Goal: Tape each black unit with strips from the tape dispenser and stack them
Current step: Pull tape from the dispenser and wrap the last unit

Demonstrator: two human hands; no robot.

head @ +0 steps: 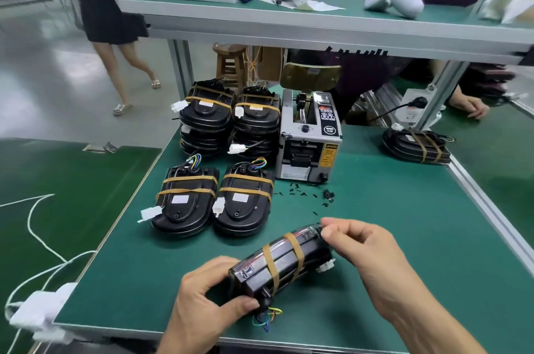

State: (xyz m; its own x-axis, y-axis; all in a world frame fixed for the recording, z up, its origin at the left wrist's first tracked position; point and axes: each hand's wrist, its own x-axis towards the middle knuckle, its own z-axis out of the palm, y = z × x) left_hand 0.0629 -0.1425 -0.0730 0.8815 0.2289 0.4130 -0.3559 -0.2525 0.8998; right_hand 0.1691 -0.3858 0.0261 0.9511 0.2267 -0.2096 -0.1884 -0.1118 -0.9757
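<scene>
Near the front edge of the green tabletop [375, 238], in the head view, we hold one glossy black plastic unit [281, 262] on its side, already wrapped by two tan tape bands. Our left hand [208, 296] grips its near end, fingers curled round the corner just above a tuft of coloured wires, while our right hand [361, 249] pinches the far end between thumb and fingertips. Neither hand is free, then; both are closed on the same piece. Behind it lie two more taped black units side by side [213, 203], flat on the mat, and behind those two taller stacks of the same black units [231, 122]. Just right of the stacks stands the grey metal tape dispenser [309, 137], with small black scraps scattered on the mat before it. A further banded bundle [416, 147] sits well apart at the right edge. We judge the step in hand to be checking or pressing down the bands before stacking this piece. To do it well, we should rub each strip flat along the edge so that no end lifts, keep the white connector and wires clear of the tape, then turn the unit flat and set it squarely on one of the two low units so the pile does not lean.
</scene>
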